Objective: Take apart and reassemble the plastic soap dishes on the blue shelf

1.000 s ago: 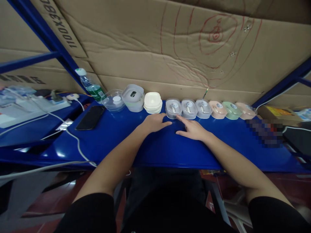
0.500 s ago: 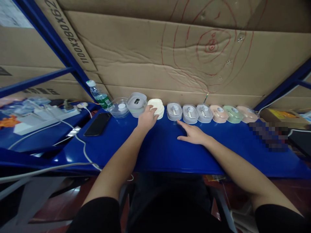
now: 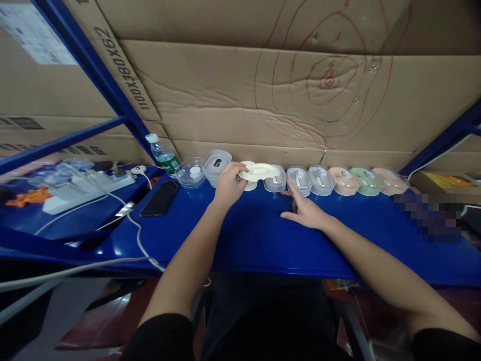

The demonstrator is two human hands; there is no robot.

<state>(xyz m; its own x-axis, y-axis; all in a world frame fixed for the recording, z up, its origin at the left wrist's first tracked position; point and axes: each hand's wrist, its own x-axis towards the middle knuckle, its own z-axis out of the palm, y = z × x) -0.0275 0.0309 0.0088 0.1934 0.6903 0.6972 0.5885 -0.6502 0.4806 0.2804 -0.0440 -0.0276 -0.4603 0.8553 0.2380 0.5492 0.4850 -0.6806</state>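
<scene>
My left hand (image 3: pixel 228 188) is closed on the edge of a cream-coloured shallow dish (image 3: pixel 261 173) with a wavy rim, holding it tilted above the table. Under it, more of the same cream dishes (image 3: pixel 250 186) show in part. The held dish overlaps the view of a grey lidded box (image 3: pixel 273 185). My right hand (image 3: pixel 307 212) is empty, thumb and index finger apart, just in front of the grey boxes. Beside that box stand two more grey lidded boxes (image 3: pixel 299 189) (image 3: pixel 321 188), each with a clear lid and a small light handle.
Pink boxes (image 3: pixel 343 188) and a green box (image 3: pixel 367 188) continue the row rightward. Left of the dishes are a grey container (image 3: pixel 215 168), a clear round tub (image 3: pixel 193 181), a water bottle (image 3: pixel 165 159) and a black phone (image 3: pixel 160 199). A cardboard wall (image 3: pixel 225 90) closes off the back.
My left hand has lifted the top cream dish off the others and brought it to the right, tilting it. My right hand stays near the grey boxes. The camera view has shifted slightly.
</scene>
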